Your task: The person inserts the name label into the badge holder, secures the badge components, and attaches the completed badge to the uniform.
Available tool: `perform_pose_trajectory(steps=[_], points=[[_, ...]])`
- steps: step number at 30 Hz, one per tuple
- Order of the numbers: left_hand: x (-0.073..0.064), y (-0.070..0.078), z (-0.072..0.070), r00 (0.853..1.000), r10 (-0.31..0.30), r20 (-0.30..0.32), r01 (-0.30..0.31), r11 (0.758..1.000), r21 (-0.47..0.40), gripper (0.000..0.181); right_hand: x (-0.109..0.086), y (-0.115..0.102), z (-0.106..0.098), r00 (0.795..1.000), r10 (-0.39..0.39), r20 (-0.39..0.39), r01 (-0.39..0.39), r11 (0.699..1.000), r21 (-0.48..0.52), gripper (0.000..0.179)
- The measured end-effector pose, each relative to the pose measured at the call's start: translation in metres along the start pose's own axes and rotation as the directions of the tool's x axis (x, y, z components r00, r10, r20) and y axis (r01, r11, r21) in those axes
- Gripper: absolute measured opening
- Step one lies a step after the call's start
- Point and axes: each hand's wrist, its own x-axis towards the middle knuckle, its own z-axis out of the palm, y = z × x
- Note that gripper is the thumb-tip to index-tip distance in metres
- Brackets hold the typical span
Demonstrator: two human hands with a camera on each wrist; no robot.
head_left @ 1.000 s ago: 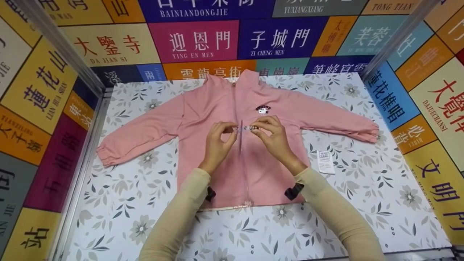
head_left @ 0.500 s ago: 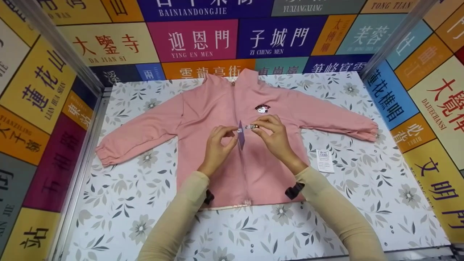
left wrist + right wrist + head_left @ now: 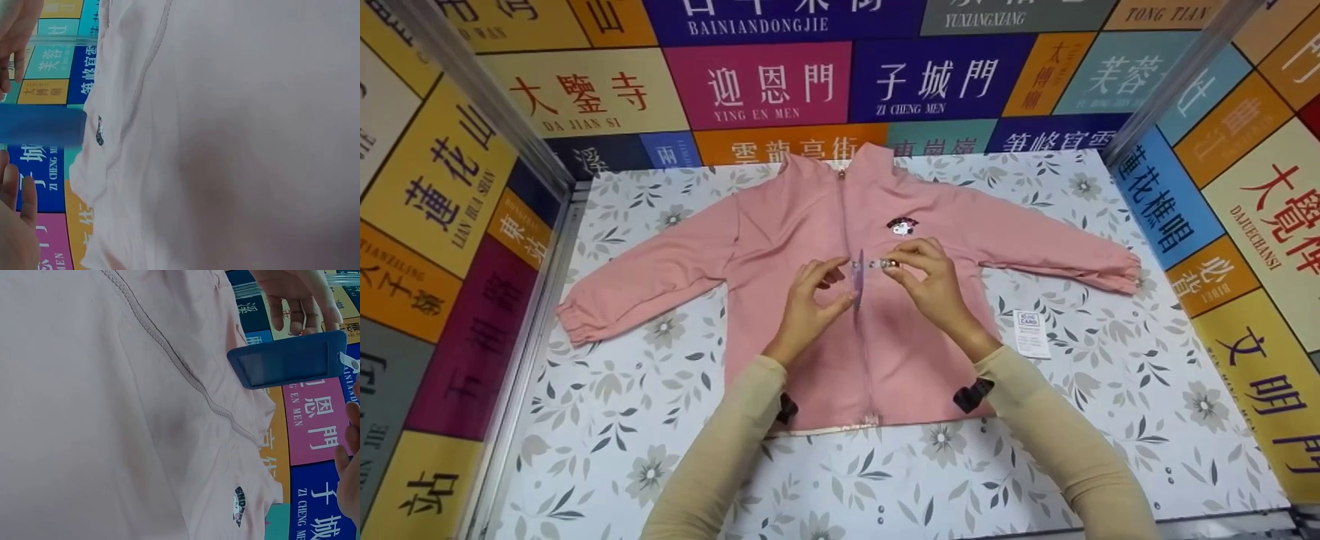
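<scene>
A blue card holder (image 3: 287, 360) hangs above the chest of a pink zip jacket (image 3: 787, 322). In the head view the holder (image 3: 858, 281) is nearly edge-on. My right hand (image 3: 926, 281) pinches the small metal clip (image 3: 888, 264) joined to the holder by a short clear strap (image 3: 347, 361). My left hand (image 3: 814, 296) is at the holder's other side, thumb and forefinger parted, the thumb tip right at its edge. In the left wrist view the holder (image 3: 42, 125) lies between my right hand (image 3: 17, 39) and left hand (image 3: 17, 219).
The jacket lies flat, sleeves spread, on a white floral tabletop (image 3: 615, 465). A small white card (image 3: 1032, 334) with print lies right of it. Walls with coloured lettered panels (image 3: 761, 84) enclose the back and both sides.
My left forefinger and thumb have parted from their pinch at the holder. The holder turned to show more of its face, then swung back nearly edge-on. My right hand keeps its pinch.
</scene>
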Motion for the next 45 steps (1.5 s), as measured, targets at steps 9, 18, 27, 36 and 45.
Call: perform_pose_trajectory(steps=[9,18,27,36,45], points=[[-0.007,-0.015,0.0,0.955,-0.159,0.249,0.157,0.987,0.029,0.089,0.0,-0.002,-0.002,1.0,-0.019,0.021,0.02,0.999,-0.026,0.011],[-0.012,-0.024,0.007,0.942,-0.236,0.238,0.236,0.971,0.029,0.088,0.001,0.009,0.001,0.998,-0.043,0.053,0.043,0.999,0.001,0.013],[-0.016,-0.027,0.01,0.943,-0.239,0.231,0.242,0.97,0.016,0.083,0.002,0.006,-0.001,0.993,-0.096,0.066,0.094,0.995,0.03,0.014],[-0.019,-0.028,0.008,0.943,-0.252,0.218,0.256,0.967,0.012,0.08,0.001,-0.005,-0.002,0.996,-0.072,0.06,0.071,0.997,0.019,0.013],[-0.023,-0.033,-0.008,0.951,-0.267,0.158,0.267,0.963,0.021,0.077,0.001,-0.011,-0.015,0.998,-0.026,0.053,0.026,1.0,0.002,0.012]])
